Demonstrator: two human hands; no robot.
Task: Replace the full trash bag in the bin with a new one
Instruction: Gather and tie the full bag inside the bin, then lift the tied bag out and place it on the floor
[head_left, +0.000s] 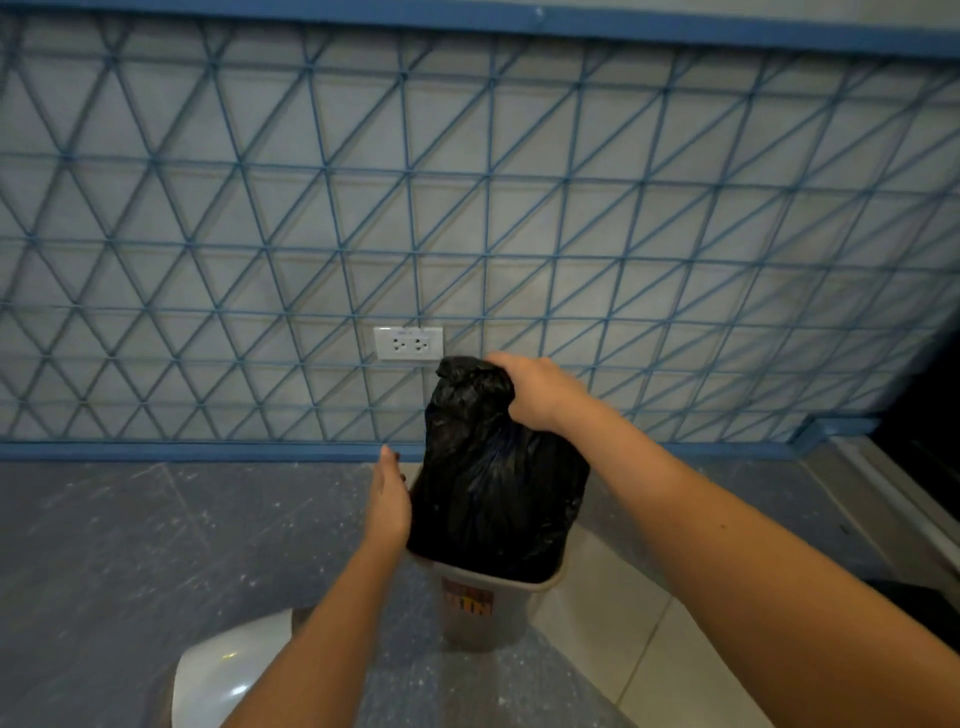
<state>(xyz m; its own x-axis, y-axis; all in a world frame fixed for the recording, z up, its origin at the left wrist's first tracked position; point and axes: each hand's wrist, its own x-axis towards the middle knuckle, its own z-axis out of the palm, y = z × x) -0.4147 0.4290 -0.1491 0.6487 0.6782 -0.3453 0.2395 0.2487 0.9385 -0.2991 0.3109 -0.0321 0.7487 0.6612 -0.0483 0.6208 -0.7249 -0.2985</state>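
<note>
Right hand (535, 392) grips bunched top of black trash bag (493, 483) — fingers curled round it. Bag sticks up out of gray bin (483, 608), bottom inside. Left hand (388, 501) flat against bag side, fingers straight. Bin on floor near wall — white outlet (408, 343) behind.

A room indoors, likely a home: a tiled floor (649, 649), a pale wall (208, 208) patterned with blue lines, a double wall socket (408, 343), a small bin (483, 608).
</note>
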